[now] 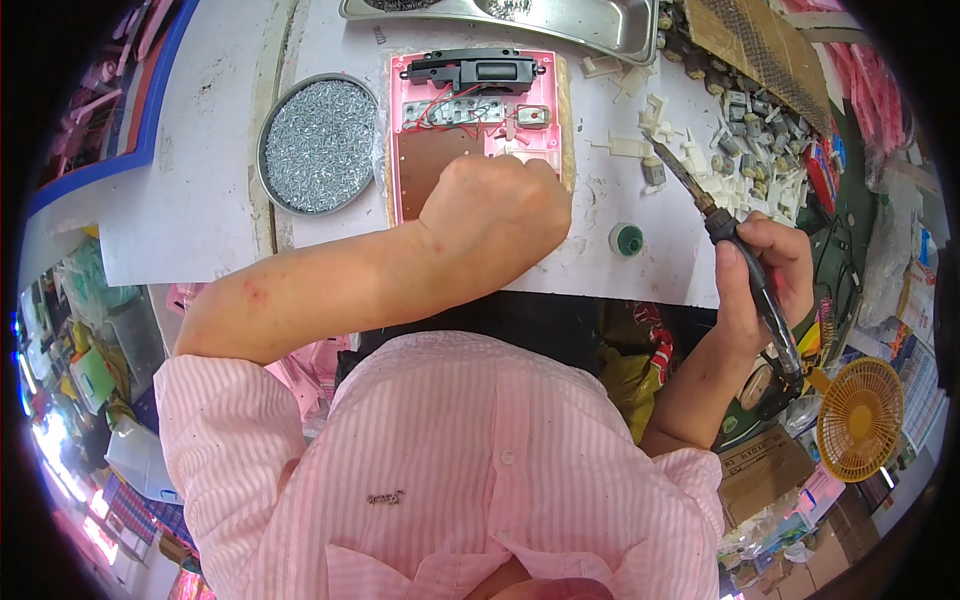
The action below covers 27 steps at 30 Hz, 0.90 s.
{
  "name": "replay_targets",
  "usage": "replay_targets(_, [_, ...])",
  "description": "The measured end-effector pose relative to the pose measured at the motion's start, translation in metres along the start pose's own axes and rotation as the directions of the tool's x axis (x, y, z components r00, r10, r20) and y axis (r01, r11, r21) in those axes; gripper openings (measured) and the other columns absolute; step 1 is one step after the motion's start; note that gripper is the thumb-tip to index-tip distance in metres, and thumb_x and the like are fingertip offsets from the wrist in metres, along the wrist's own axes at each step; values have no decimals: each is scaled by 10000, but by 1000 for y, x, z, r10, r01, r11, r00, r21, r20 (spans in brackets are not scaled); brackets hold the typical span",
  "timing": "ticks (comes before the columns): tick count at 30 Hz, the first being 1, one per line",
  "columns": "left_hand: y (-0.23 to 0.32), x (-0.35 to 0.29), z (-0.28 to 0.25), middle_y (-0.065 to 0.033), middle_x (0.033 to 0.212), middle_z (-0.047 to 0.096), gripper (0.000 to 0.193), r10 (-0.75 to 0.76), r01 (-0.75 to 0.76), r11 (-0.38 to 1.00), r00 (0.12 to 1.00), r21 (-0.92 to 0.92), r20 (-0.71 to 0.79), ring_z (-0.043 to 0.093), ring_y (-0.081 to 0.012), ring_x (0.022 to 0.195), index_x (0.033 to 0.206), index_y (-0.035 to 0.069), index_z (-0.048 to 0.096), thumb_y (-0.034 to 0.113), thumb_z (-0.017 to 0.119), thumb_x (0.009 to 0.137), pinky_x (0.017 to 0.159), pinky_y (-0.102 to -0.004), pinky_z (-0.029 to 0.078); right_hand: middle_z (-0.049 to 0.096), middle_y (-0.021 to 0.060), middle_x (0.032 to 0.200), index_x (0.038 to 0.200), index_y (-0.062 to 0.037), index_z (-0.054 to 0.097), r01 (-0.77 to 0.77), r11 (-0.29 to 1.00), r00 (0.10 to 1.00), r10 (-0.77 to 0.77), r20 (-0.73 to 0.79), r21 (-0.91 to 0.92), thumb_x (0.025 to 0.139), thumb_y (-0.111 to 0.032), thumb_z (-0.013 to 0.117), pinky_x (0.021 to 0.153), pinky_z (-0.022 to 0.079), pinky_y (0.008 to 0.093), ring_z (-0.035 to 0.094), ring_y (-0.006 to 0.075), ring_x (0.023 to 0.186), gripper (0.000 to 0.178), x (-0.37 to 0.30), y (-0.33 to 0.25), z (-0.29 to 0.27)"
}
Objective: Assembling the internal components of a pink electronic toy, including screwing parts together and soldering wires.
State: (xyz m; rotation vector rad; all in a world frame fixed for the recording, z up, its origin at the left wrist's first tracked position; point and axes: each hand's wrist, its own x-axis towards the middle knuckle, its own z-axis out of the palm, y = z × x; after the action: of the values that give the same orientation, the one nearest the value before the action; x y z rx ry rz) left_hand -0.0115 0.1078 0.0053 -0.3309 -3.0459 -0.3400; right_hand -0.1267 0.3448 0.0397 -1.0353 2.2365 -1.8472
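My right hand (765,262) holds a soldering iron (719,222) by its dark handle, with the tip slanting up and left toward the table's middle. In front of me lies a pink plastic housing (394,190). It carries a black plastic module (470,74), a metal strip (452,112) with red wires, a small boxed part (533,117) and a brown board (425,158). My left hand (500,205) is closed in a fist over the housing's lower part, beside the brown board. Its fingertips and whatever they hold are hidden beneath the hand.
A round dish (318,145) of small silvery screws stands left of the housing. A metal tray (600,25) lies at the back. White plastic parts (740,180) are heaped at right, near a cardboard sheet (765,50). A small green-topped container (627,239) and a yellow fan (860,420) are nearer.
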Motion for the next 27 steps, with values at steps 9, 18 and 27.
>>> replay_targets(9, [-11,4,8,-74,796,636,84,-5,-7,982,998,-191,-63,669,-222,670,840,38,639,64,671,768,572,-348,534,661,79,861,1014,19,596,17,1000,1000,-17,-11,8,808,3,774,641,380,193,536,64,687,273,8,-1,4])
replay_targets(18, [-36,-19,0,-48,757,668,58,-416,259,218,897,-941,150,614,-97,613,928,12,608,60,639,918,578,-250,485,648,39,829,1032,11,606,-35,999,999,35,-13,-3,825,-20,777,626,373,186,524,45,671,270,7,10,11])
replay_targets(27, [-42,-23,-9,-44,840,705,119,-382,347,361,902,-865,202,669,-69,739,1033,-37,668,-1,667,920,661,-217,547,682,81,941,1278,-77,644,165,981,961,-137,242,-99,721,38,789,729,525,293,660,185,815,587,15,15,81])
